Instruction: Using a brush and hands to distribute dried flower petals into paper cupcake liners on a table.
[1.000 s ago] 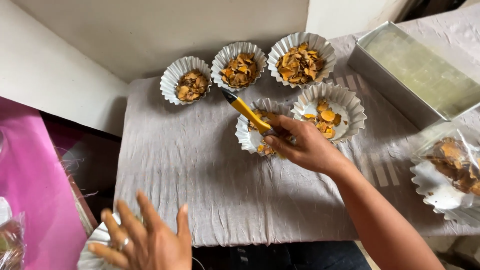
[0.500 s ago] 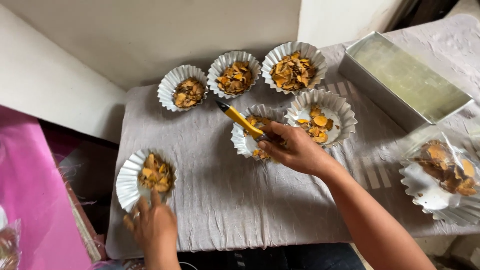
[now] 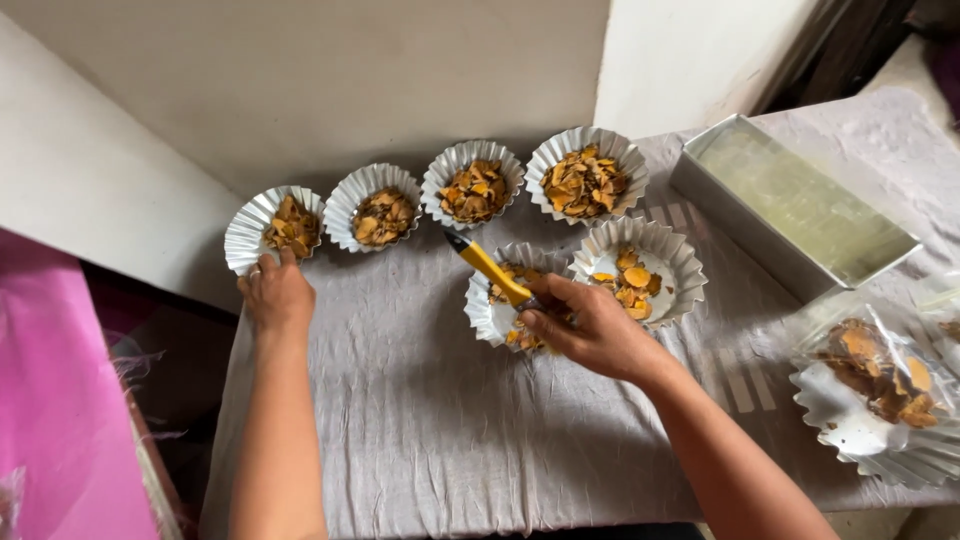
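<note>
Foil, pleated and silvery, forms every fluted cup here. The left hand [image 3: 278,297] rests its fingers [image 3: 268,262] on the near rim of the leftmost cup [image 3: 272,226], touching rather than gripping it; three more cups [image 3: 474,186] of crinkled amber chips stand in a row beyond and to the side. The right hand [image 3: 590,326] has its fingers clenched around a yellow-handled tool [image 3: 487,265], black tip up, over a nearer cup [image 3: 497,306]. A wrinkled grey cloth [image 3: 420,420] covers the tabletop. A rectangular metal tin [image 3: 790,215] sits well apart, by pale walls.
</note>
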